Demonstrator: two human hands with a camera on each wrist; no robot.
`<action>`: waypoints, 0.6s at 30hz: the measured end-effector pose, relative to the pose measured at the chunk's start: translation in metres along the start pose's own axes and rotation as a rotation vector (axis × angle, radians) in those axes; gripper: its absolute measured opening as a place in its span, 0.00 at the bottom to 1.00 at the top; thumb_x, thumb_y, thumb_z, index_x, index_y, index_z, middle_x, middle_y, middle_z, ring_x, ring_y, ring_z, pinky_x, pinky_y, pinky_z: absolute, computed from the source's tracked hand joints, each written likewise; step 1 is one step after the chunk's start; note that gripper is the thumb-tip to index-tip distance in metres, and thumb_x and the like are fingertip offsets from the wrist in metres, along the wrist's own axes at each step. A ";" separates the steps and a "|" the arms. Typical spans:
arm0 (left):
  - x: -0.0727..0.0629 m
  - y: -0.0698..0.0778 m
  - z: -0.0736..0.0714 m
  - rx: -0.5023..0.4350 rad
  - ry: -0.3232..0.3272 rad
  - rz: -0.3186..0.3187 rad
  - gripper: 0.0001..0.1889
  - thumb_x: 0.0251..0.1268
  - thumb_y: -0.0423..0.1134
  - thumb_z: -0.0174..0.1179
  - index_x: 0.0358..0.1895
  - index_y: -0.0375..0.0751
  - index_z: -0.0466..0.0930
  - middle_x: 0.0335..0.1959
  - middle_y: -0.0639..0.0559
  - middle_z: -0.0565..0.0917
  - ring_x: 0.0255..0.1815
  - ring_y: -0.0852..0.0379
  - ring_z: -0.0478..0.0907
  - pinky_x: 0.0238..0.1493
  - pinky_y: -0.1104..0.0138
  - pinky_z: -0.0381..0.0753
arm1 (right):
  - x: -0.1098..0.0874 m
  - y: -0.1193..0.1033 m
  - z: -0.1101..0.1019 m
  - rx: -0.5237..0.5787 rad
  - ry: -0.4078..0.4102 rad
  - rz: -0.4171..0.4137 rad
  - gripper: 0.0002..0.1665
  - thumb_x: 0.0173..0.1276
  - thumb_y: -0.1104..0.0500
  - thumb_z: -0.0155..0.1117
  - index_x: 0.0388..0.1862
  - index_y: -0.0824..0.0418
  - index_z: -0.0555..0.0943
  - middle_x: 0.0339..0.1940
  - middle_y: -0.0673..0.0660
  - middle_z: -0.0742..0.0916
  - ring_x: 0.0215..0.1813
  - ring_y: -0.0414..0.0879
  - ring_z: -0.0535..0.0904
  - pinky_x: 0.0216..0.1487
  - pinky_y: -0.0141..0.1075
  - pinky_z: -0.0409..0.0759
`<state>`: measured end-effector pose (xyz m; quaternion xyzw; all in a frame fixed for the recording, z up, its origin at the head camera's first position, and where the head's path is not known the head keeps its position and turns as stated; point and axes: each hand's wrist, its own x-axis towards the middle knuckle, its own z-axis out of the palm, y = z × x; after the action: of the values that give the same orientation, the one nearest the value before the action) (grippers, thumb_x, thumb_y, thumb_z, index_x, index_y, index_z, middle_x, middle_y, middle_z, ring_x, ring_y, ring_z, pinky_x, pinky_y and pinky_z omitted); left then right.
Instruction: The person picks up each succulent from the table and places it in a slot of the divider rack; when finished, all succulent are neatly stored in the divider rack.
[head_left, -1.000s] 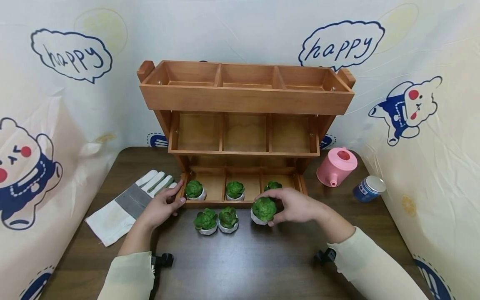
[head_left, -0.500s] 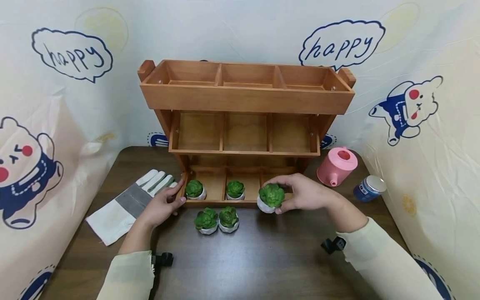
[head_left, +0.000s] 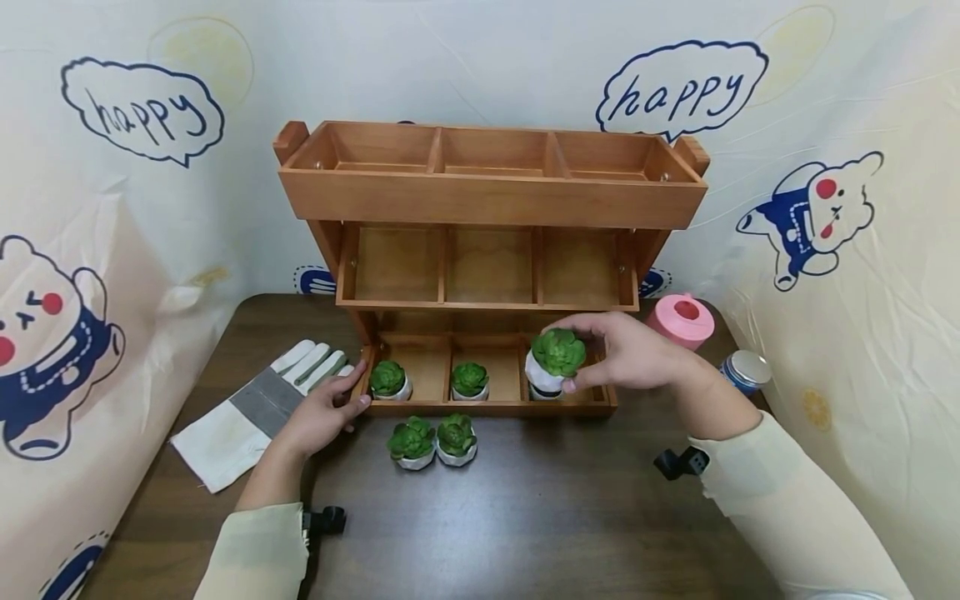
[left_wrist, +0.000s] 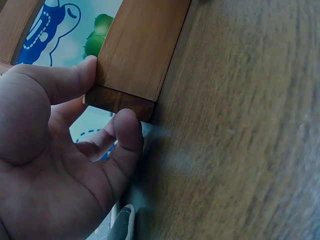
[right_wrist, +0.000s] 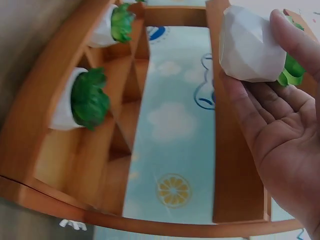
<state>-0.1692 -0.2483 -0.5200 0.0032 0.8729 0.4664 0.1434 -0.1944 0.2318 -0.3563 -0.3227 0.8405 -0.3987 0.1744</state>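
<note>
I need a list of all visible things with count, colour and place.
Table: one, brown, underneath
Shelf: one, brown, on table
Held plant: one, green and white, above bottom tier
Shelf plants: three, same colours, bottom tier
Front plants: two, same colours, table
Glove: at least one, white and grey, left
Watering can: one, pink, right
Jar: one, blue, far right
Backdrop: one, pale, behind
Sleeves: two, cream, both sides
Wrist cameras: two, black, beside sleeves
Left hand: one, shelf's left end
Right hand: one, holding plant
</note>
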 end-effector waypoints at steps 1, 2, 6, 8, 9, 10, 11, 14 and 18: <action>0.000 0.000 0.000 -0.001 0.000 0.000 0.36 0.78 0.48 0.61 0.83 0.59 0.56 0.70 0.35 0.64 0.41 0.47 0.77 0.40 0.58 0.84 | 0.000 -0.001 -0.003 0.002 0.011 -0.002 0.40 0.56 0.52 0.85 0.67 0.50 0.80 0.53 0.47 0.87 0.52 0.48 0.82 0.55 0.47 0.84; 0.000 0.000 0.000 -0.001 -0.001 0.000 0.36 0.78 0.49 0.61 0.83 0.59 0.56 0.70 0.35 0.64 0.41 0.47 0.77 0.40 0.58 0.84 | -0.001 -0.003 -0.006 0.006 0.023 -0.007 0.39 0.56 0.53 0.85 0.67 0.51 0.80 0.52 0.48 0.87 0.52 0.49 0.82 0.55 0.48 0.84; 0.000 0.000 0.000 -0.002 -0.002 0.000 0.36 0.78 0.49 0.60 0.83 0.59 0.56 0.70 0.35 0.63 0.41 0.47 0.77 0.40 0.58 0.84 | -0.002 -0.009 -0.019 0.012 0.067 -0.012 0.38 0.56 0.55 0.85 0.66 0.54 0.80 0.52 0.50 0.87 0.51 0.50 0.82 0.54 0.50 0.85; 0.000 0.001 0.000 -0.004 -0.003 0.000 0.36 0.78 0.49 0.60 0.83 0.59 0.56 0.70 0.35 0.63 0.41 0.47 0.77 0.40 0.58 0.84 | -0.002 -0.013 -0.025 -0.004 0.089 -0.004 0.38 0.56 0.55 0.85 0.65 0.54 0.80 0.51 0.50 0.87 0.50 0.50 0.82 0.53 0.50 0.85; 0.000 0.001 0.000 -0.005 -0.003 -0.002 0.36 0.78 0.49 0.60 0.83 0.59 0.56 0.70 0.35 0.63 0.41 0.47 0.77 0.40 0.58 0.84 | -0.002 -0.014 -0.027 -0.011 0.097 -0.002 0.38 0.56 0.55 0.85 0.66 0.55 0.80 0.51 0.50 0.87 0.50 0.50 0.82 0.53 0.51 0.85; -0.001 0.001 0.000 -0.005 -0.003 -0.003 0.36 0.78 0.49 0.60 0.83 0.59 0.56 0.71 0.34 0.63 0.41 0.47 0.77 0.40 0.58 0.84 | -0.002 -0.015 -0.030 -0.018 0.103 0.001 0.38 0.56 0.55 0.85 0.66 0.55 0.80 0.51 0.50 0.87 0.49 0.50 0.82 0.53 0.51 0.85; -0.001 0.001 0.000 -0.007 -0.003 -0.004 0.36 0.78 0.48 0.60 0.83 0.59 0.55 0.71 0.34 0.62 0.40 0.47 0.77 0.40 0.58 0.84 | -0.001 -0.015 -0.032 -0.032 0.114 0.003 0.38 0.56 0.54 0.85 0.66 0.55 0.80 0.50 0.50 0.87 0.49 0.50 0.81 0.53 0.51 0.84; -0.001 0.001 0.000 -0.005 -0.001 -0.006 0.36 0.78 0.48 0.60 0.83 0.59 0.56 0.72 0.34 0.62 0.40 0.47 0.77 0.40 0.58 0.84 | 0.001 -0.017 -0.039 -0.070 0.148 0.011 0.38 0.57 0.55 0.85 0.66 0.56 0.81 0.49 0.50 0.87 0.49 0.49 0.81 0.53 0.52 0.83; -0.001 0.000 0.000 -0.007 -0.002 -0.005 0.36 0.78 0.48 0.61 0.83 0.59 0.56 0.72 0.34 0.62 0.38 0.47 0.77 0.40 0.58 0.84 | 0.006 -0.018 -0.047 -0.118 0.217 0.039 0.38 0.56 0.55 0.86 0.65 0.56 0.81 0.48 0.50 0.88 0.48 0.48 0.81 0.53 0.49 0.82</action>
<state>-0.1686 -0.2486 -0.5192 0.0009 0.8711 0.4691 0.1455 -0.2174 0.2460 -0.3133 -0.2709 0.8826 -0.3776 0.0710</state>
